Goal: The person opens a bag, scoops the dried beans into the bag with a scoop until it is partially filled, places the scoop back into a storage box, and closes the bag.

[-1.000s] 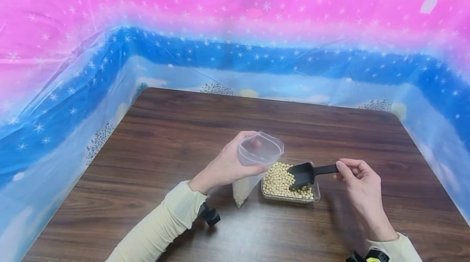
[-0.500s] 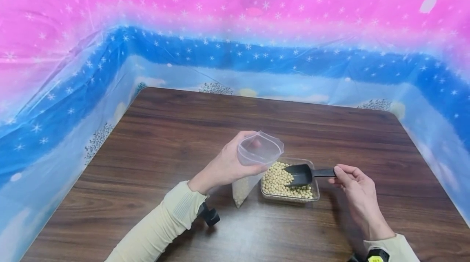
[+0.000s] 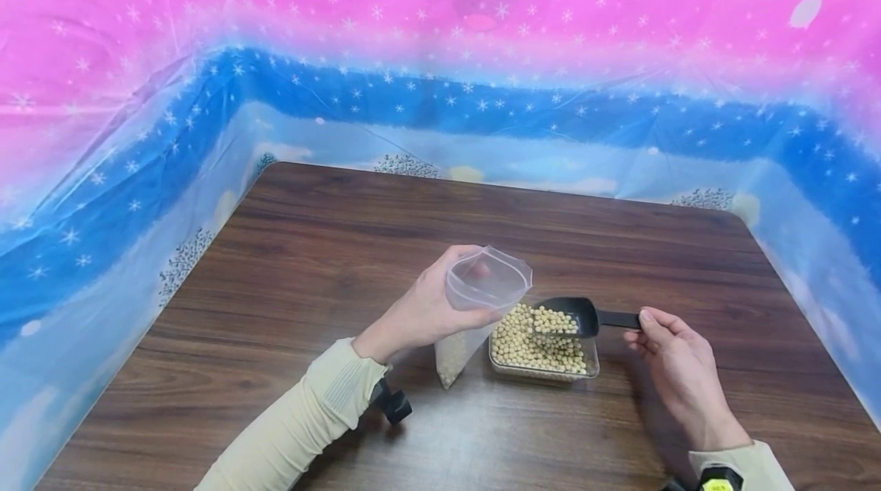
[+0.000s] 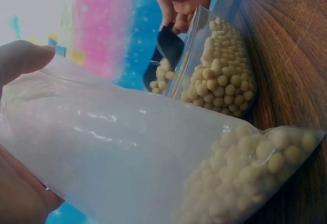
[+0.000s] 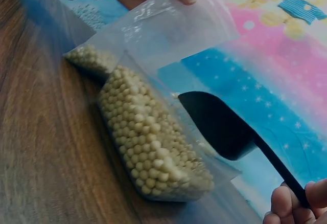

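Black on the right: pinching scoop by handle end between thumb and fingers of right hand, pointing bowl out to that hand's left, just above box. Carrying load of pale round beans in bowl, open side up. Gripping bag near its top with left hand, wrapping thumb and fingers round it and holding mouth wide, facing up. Letting clear bag body hang below left hand, with more beans filling bottom corner. Not making out touch or gap between bag tip and table. Seeing clear box resting on table between both hands, just right of left hand, holding many more beans. Wearing pale sleeves behind both hands, plus black gear strapped at both wrists. Seeing pink-and-blue starry cloth running behind table, well beyond both hands.
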Demonstrator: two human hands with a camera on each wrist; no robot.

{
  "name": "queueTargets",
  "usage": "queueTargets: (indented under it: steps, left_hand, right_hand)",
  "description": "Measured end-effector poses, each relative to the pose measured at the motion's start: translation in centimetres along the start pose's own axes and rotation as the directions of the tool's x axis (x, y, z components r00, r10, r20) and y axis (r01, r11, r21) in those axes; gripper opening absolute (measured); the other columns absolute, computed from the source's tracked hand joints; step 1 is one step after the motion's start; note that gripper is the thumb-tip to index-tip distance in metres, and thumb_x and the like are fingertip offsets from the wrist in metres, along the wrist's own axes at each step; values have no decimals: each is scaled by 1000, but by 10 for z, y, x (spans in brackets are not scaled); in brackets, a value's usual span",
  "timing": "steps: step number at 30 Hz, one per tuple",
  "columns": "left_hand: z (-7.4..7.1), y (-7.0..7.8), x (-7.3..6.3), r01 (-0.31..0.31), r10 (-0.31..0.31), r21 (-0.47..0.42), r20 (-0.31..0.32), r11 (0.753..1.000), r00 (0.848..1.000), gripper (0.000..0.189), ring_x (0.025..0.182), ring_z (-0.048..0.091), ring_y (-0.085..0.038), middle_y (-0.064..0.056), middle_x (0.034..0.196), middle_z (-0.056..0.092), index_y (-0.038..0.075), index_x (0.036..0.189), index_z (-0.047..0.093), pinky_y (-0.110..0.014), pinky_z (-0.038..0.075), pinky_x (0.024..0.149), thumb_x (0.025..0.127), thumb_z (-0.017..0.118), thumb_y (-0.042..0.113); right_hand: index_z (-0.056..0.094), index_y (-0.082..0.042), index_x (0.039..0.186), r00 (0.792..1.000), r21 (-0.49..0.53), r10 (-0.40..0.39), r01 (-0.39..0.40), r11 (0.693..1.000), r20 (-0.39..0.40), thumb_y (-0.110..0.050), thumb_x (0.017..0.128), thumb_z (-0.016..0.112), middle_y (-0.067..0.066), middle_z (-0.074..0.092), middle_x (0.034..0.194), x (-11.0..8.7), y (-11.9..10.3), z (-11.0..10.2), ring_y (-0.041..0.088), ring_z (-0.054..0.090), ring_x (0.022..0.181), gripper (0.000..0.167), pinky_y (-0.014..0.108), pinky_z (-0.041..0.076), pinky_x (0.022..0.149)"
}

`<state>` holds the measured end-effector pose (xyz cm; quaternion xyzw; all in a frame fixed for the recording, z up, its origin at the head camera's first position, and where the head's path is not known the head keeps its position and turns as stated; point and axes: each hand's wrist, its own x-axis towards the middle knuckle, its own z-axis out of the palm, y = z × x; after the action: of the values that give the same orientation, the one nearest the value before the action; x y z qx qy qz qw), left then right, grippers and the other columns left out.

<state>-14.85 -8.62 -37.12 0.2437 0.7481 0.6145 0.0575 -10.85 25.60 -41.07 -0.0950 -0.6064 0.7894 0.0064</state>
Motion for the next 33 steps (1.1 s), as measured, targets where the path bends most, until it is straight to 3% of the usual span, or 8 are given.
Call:
queueTargets:
  steps: [5,11,18,23,33]
  left_hand:
    - [0,0,0,5,-5,-6,0,1000,1000,73,105,60,-19,-1,120,58,19,136,45,-33,54,86,75,85,23]
    - [0,0,-1,3,-3,-14,3,1000,1000,74,105,60,-19,-1,120,58,20,137,45,-33,54,87,75,85,23]
    - [0,-1,-1,14,-14,-10,5,1000,1000,74,105,60,-18,0,120,58,20,136,44,-33,54,86,75,85,25]
    - [0,-2,0,2,-2,-9,8,1000,1000,74,105,60,-18,-1,119,58,19,136,44,-33,54,86,75,85,25]
    - [1,-2,1,-4,4,7,4,1000,1000,73,103,60,-21,-3,119,58,17,135,44,-33,55,84,75,85,22]
  right_hand:
    - [62,-9,102,999,168,-43,37,985,32,-11,96,60,3,67,84,-2,-8,-2,14,65,76,7,24,50,73]
    - [66,-3,98,994,350,-106,90,932,28,-3,96,58,9,68,83,-5,-22,4,19,66,73,8,27,53,71]
    - [67,1,100,981,474,-195,169,864,6,0,97,55,12,68,84,-11,-37,20,22,67,71,12,28,55,71]
    - [67,2,101,968,497,-251,218,840,0,2,97,54,12,69,85,-19,-49,38,23,68,72,14,28,55,72]
    - [61,7,108,930,347,-362,360,866,-62,4,93,58,14,71,84,-31,-60,76,21,69,70,15,27,56,74]
